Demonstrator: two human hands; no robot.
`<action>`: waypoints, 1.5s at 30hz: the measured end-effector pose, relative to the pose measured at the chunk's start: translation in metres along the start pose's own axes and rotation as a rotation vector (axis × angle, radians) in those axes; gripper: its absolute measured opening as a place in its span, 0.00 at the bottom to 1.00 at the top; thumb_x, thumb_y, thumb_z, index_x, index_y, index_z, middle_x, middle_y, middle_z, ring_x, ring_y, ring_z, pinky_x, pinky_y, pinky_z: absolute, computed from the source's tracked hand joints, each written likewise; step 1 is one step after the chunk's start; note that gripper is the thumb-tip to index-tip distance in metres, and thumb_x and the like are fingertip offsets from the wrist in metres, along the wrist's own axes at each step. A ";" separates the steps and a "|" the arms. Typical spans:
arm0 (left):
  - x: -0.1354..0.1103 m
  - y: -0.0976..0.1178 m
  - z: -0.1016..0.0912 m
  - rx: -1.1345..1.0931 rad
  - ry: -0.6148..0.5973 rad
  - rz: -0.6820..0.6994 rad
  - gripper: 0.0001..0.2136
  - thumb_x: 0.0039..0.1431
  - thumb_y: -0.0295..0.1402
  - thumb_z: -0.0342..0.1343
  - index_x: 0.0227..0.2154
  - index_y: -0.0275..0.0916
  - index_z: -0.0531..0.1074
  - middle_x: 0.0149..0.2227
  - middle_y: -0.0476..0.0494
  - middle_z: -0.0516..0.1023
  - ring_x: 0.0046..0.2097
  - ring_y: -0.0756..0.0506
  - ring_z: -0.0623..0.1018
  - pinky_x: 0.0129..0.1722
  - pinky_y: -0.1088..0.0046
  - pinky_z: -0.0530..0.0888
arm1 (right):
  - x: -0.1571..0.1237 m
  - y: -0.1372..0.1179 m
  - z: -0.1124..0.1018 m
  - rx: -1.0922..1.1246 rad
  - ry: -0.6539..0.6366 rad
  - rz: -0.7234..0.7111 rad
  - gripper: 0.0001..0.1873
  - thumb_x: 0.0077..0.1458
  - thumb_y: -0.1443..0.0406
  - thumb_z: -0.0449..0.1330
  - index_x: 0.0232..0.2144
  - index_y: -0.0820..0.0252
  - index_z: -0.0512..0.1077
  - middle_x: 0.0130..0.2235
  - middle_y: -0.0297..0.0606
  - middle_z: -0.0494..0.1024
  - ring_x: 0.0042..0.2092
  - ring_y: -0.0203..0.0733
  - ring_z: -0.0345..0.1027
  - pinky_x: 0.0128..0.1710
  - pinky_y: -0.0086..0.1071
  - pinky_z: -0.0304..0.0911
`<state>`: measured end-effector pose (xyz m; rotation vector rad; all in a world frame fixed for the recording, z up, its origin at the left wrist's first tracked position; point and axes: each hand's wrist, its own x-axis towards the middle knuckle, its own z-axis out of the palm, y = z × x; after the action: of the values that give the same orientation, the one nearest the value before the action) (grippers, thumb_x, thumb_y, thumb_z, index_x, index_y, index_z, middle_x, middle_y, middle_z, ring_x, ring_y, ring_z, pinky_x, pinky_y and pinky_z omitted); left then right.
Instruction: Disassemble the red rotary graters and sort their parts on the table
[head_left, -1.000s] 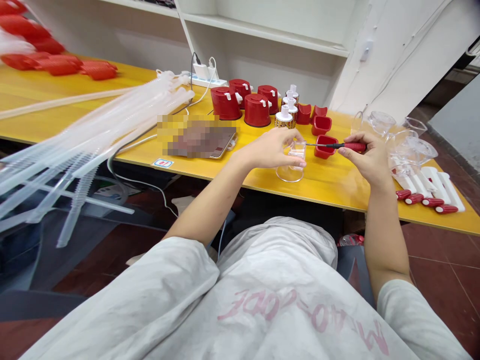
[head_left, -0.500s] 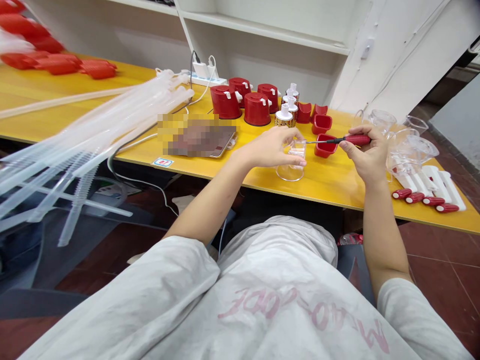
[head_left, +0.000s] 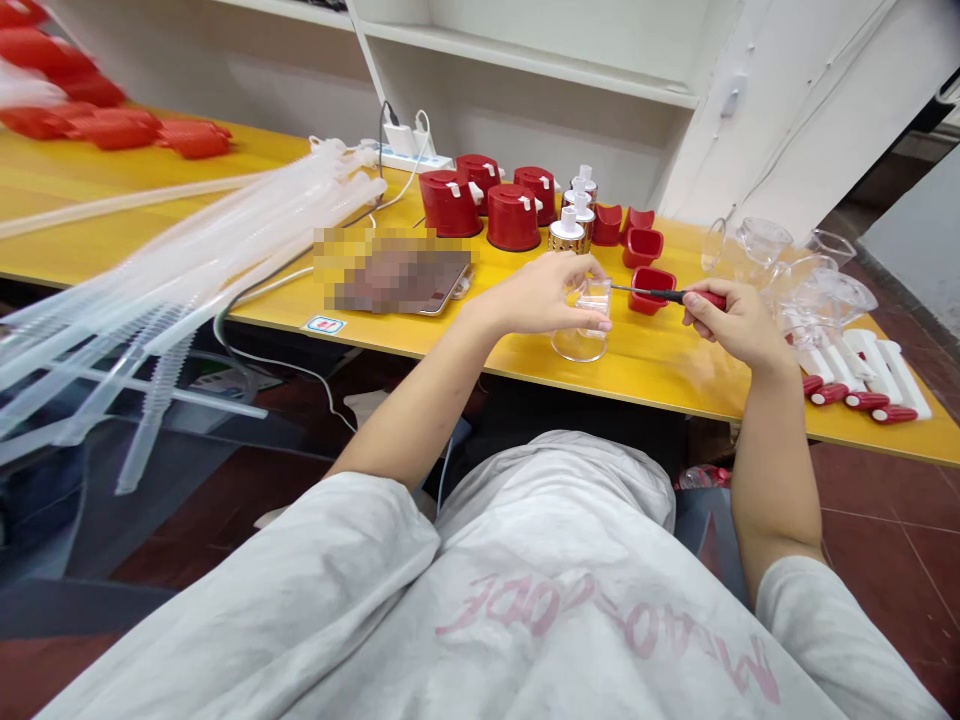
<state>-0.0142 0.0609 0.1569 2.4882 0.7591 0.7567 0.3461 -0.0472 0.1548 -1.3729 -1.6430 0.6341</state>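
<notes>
My left hand (head_left: 566,292) is closed around a clear plastic part (head_left: 595,300) whose round rim rests on the yellow table near its front edge. In my right hand (head_left: 731,318) is a screwdriver (head_left: 679,296) with a red and black handle, held level. Its thin shaft points left and the tip meets the side of the clear part by my left fingers; the exact contact point is too small to make out. Just behind the shaft sits a small red cup-shaped piece (head_left: 651,291).
Red round housings (head_left: 514,218) and metal cylinders with white tops (head_left: 568,232) stand behind my hands. Clear plastic pieces (head_left: 814,285) and white parts with red ends (head_left: 874,375) lie at right. A tablet (head_left: 405,275), cables and translucent tubes (head_left: 247,240) occupy the left.
My right hand has turned its grip on the screwdriver handle, the wrist swinging lower and to the right. My left hand and the clear part stay in place.
</notes>
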 end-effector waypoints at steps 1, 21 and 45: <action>0.000 0.000 -0.001 0.004 0.000 0.010 0.35 0.61 0.62 0.77 0.63 0.43 0.88 0.59 0.35 0.91 0.60 0.27 0.87 0.66 0.47 0.82 | -0.001 -0.001 -0.001 -0.010 -0.016 0.002 0.31 0.65 0.34 0.83 0.42 0.52 0.88 0.33 0.40 0.87 0.28 0.39 0.68 0.28 0.36 0.64; 0.000 -0.029 -0.022 -0.523 0.059 0.345 0.42 0.59 0.80 0.75 0.56 0.47 0.90 0.57 0.34 0.95 0.59 0.28 0.94 0.60 0.48 0.90 | -0.035 -0.059 0.010 -0.078 0.548 -0.706 0.27 0.65 0.34 0.84 0.47 0.45 0.94 0.42 0.39 0.92 0.41 0.53 0.87 0.42 0.52 0.86; -0.002 -0.007 -0.022 -0.398 0.068 0.389 0.46 0.59 0.88 0.68 0.51 0.48 0.93 0.51 0.33 0.96 0.53 0.29 0.94 0.56 0.45 0.90 | -0.067 -0.084 0.029 -0.222 0.524 -0.685 0.25 0.74 0.34 0.77 0.47 0.44 0.90 0.43 0.42 0.90 0.45 0.60 0.89 0.51 0.60 0.89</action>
<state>-0.0320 0.0705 0.1691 2.2677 0.1164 1.0176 0.2792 -0.1281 0.1896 -0.9117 -1.6205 -0.2936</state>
